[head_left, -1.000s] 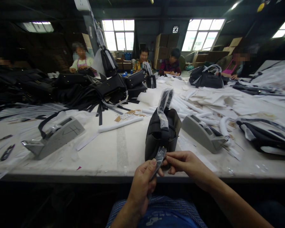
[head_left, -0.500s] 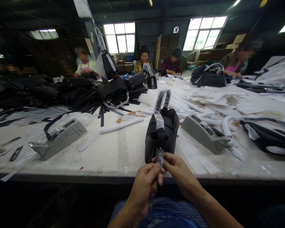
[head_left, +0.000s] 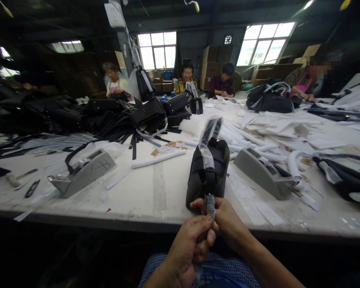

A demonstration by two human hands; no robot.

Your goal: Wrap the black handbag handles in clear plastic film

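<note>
A black handbag (head_left: pixel 208 172) stands near the table's front edge, its raised handle (head_left: pixel 210 132) wrapped in clear film. From its near side a film-wrapped strap (head_left: pixel 210 205) comes toward me. My left hand (head_left: pixel 195 236) pinches this strap between thumb and fingers, just past the table edge. My right hand (head_left: pixel 225 216) is closed round the same strap a little higher, close against the bag, with some fingertips showing on the strap's left side. The lower part of the strap is hidden by my left hand.
Grey tape dispensers stand left (head_left: pixel 84 170) and right (head_left: pixel 265 172) of the bag. A black cutter (head_left: pixel 32 189) lies far left. Black bags (head_left: pixel 147 116) are piled at the back left, white sheets (head_left: pixel 288 124) at the back right. Several people sit across the table.
The view has shifted slightly, so most things appear further right. The bag's near side looks more squeezed together, and the right hand's fingers reach further across its lower front. Both hands keep hold of the strap.
</note>
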